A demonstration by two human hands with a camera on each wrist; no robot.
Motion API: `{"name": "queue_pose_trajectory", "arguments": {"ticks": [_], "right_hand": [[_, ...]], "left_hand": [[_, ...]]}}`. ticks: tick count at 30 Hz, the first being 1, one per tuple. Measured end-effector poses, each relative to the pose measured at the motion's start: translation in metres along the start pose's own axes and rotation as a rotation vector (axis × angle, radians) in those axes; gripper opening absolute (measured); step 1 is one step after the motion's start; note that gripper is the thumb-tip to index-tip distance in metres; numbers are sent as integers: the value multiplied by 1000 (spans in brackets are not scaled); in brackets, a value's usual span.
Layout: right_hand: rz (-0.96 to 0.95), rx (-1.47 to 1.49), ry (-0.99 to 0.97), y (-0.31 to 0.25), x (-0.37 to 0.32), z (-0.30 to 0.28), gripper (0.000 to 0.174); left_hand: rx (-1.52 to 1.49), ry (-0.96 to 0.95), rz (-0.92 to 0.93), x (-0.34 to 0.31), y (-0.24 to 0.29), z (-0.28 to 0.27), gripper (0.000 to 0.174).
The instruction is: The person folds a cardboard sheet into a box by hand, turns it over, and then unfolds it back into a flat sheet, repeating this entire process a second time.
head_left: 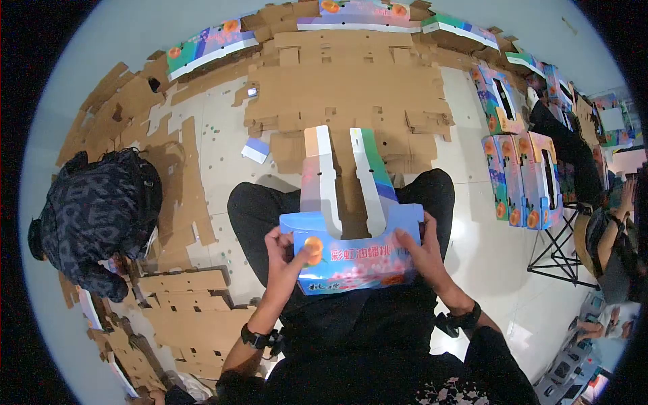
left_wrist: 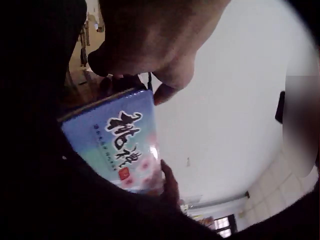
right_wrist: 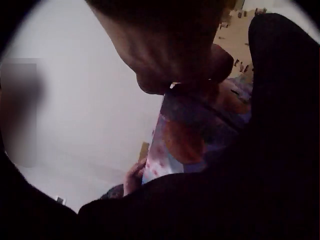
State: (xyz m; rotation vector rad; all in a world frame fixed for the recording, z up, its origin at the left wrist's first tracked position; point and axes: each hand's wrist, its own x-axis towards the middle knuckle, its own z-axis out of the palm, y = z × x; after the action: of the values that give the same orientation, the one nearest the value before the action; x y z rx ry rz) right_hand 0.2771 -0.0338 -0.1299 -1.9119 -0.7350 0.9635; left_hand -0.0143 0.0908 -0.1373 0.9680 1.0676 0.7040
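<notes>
A blue printed carton with peach pictures and Chinese lettering sits on my lap, half folded, its two long flaps sticking forward. My left hand grips the carton's left end, thumb on the front panel by the orange peach. My right hand grips the right end, fingers curled over the top edge. The left wrist view shows the lettered blue panel under my left hand. In the right wrist view the right hand holds the carton's pink and blue side.
Flat brown cardboard blanks lie stacked on the floor ahead and to the left. A dark backpack sits at left. Finished printed boxes stand at right beside a folding stool. Another seated person is at far right.
</notes>
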Motion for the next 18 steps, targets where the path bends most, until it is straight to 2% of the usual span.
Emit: {"name": "queue_pose_trajectory", "arguments": {"ticks": [1,2,3,4,6,7,10,13,16,18], "right_hand": [[-24,34,51,-4,2,2,69],[-81,-9,5,2,5,0,69],[-140,-53,-40,14,10,-4,69],[-199,-100,-83,18,14,-8,69],[-144,-112,-136,24,17,-14,64],[-116,-116,-164,23,19,-16,62],[-49,-73,-103,21,25,-14,49],[0,125,-75,20,24,-5,43],[-79,19,-27,18,20,-4,41],[1,135,-81,10,18,-4,40]], "left_hand": [[-4,85,-7,6,-3,1,78],[-6,169,-16,12,-7,3,77],[-45,196,-16,20,-11,1,64],[38,102,-18,26,-15,-2,60],[201,-89,-18,37,-22,-8,54],[245,-64,-20,32,-12,2,42],[141,-105,-45,31,-1,8,41],[168,-123,-21,28,1,5,41],[176,-132,-49,27,4,4,39],[187,-118,-34,29,0,4,39]]}}
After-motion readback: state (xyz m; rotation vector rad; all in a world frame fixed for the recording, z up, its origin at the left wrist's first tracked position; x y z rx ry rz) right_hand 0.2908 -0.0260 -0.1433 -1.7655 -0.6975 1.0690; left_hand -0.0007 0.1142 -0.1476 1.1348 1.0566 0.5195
